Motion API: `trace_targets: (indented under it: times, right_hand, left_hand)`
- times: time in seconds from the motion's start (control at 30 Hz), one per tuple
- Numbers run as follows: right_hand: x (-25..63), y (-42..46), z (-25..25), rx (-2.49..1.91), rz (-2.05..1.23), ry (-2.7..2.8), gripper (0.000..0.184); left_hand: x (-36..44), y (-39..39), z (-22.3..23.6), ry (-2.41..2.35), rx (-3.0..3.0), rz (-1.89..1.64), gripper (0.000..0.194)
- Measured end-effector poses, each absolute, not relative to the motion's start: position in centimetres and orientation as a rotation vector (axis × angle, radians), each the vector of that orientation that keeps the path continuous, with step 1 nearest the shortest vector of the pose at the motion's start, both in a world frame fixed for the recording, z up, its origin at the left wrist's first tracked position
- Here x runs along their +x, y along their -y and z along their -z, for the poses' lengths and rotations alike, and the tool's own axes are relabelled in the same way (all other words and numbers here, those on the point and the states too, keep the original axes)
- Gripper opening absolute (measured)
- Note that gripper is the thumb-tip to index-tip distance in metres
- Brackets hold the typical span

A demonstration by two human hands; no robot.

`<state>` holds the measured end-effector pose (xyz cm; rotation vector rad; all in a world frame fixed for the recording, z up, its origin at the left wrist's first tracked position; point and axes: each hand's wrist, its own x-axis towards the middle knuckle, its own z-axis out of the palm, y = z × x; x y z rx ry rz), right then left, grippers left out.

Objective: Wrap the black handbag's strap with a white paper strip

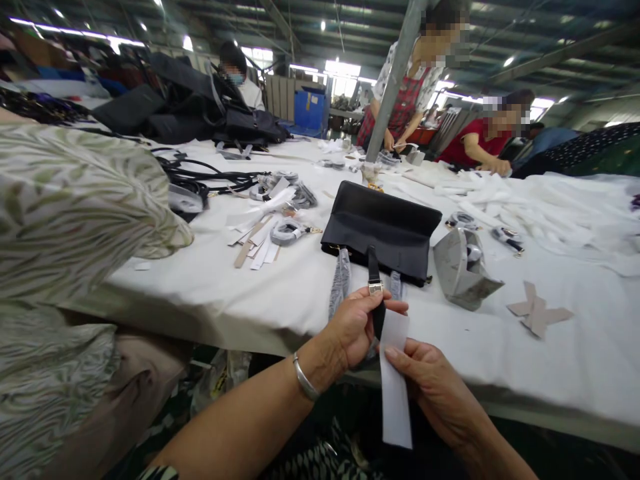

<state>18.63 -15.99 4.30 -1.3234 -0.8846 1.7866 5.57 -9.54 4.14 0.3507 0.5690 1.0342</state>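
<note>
A black handbag (385, 223) lies on the white-covered table, a buckled strap (374, 267) hanging from it toward me. My left hand (356, 325) is closed on this strap, its thumb by the metal buckle (375, 288). Between the thumb and fingers of my right hand (430, 380) is a white paper strip (396, 400), hanging down past the table edge. The strip's upper end is beside the strap's dark end, close to my left fingers. Wrapped handles (341, 283) hang from the bag's near side.
Right of the bag stands a grey tape dispenser (463, 270), with crossed beige strips (540, 310) beyond it. Loose paper strips (257, 243) and a wrapped coiled strap (287, 231) lie to the left. A metal post (395, 80) rises behind. A person's patterned sleeve (80, 207) is close at left; others work across the table.
</note>
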Motion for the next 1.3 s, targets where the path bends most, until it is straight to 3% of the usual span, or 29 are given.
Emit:
trace_targets:
  times: [0.17, 0.43, 1.07, 1.3]
  right_hand:
    - [19.4, 17.5, -3.1, -1.309, -1.820, 0.946, 0.042]
    - [19.7, 18.6, -2.3, -1.489, -1.579, 1.089, 0.041]
    - [19.7, 18.3, -1.5, -1.643, -1.607, 1.007, 0.045]
    - [19.6, 17.7, -1.4, -1.720, -1.374, 1.193, 0.046]
  left_hand:
    - [5.0, 9.1, -3.7, -0.531, 0.363, -1.053, 0.010]
    - [5.3, 9.3, -3.3, -0.506, 0.354, -0.983, 0.008]
    - [6.2, 9.5, -3.5, -0.350, 0.341, -1.032, 0.012]
    - [6.5, 9.4, -3.1, -0.442, 0.337, -1.094, 0.011]
